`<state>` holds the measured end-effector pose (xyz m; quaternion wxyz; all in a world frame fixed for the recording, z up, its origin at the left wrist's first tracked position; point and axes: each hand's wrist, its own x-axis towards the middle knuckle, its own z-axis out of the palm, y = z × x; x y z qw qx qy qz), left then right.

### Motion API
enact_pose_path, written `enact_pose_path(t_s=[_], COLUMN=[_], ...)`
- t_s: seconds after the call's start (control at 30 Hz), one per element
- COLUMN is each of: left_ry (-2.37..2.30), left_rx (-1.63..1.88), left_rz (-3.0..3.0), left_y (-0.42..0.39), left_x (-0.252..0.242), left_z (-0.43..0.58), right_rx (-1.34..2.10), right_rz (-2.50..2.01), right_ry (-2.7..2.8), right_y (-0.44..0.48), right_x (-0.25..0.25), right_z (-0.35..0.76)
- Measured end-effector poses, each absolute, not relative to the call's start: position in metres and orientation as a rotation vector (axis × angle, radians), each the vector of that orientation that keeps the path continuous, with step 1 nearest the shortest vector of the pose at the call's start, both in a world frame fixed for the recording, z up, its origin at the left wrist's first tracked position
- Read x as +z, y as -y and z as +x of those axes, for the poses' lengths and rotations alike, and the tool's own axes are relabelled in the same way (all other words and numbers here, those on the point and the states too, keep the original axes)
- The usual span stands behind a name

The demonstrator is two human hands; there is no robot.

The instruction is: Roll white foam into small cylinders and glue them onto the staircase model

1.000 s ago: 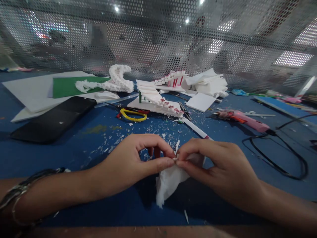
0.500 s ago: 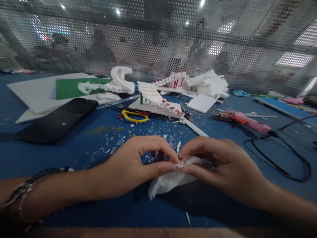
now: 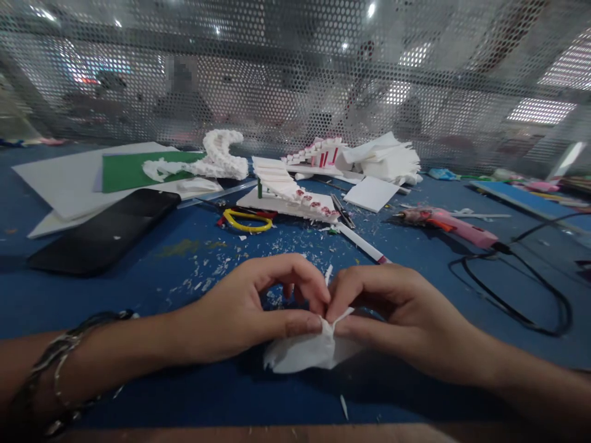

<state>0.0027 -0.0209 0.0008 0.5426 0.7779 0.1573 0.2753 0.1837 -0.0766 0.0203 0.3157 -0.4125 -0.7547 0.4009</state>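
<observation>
Just nearside of yellow scissors point(image 3: 247, 219): left hand point(image 3: 249, 311), right hand point(image 3: 406, 314) both pinched white tissue point(image 3: 300, 354); opposing pull could have torn thin sheet.

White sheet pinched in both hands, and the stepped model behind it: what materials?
White sheet: looks like thin tissue or soft foam wrap, matte; it crumples limply between left hand and right hand. Stepped model: seemingly rigid white foam board, matte, flat-cut slabs, crumbs nearby.
</observation>
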Motion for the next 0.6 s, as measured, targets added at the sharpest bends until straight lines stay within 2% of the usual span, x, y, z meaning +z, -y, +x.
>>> enact_pose_path(t_s=[0.3, 0.6], left_ry=[-0.489, -0.471], left_rx=[0.886, 0.882], left_rz=[2.062, 2.158], left_y=[0.023, 0.029], left_x=[-0.003, -0.001], left_z=[0.003, 0.002], right_rx=[0.678, 0.424], right_rz=[-1.096, -1.129], right_ry=[2.052, 2.039], right_y=[0.078, 0.081], right_x=[0.015, 0.010], right_z=[0.181, 0.178])
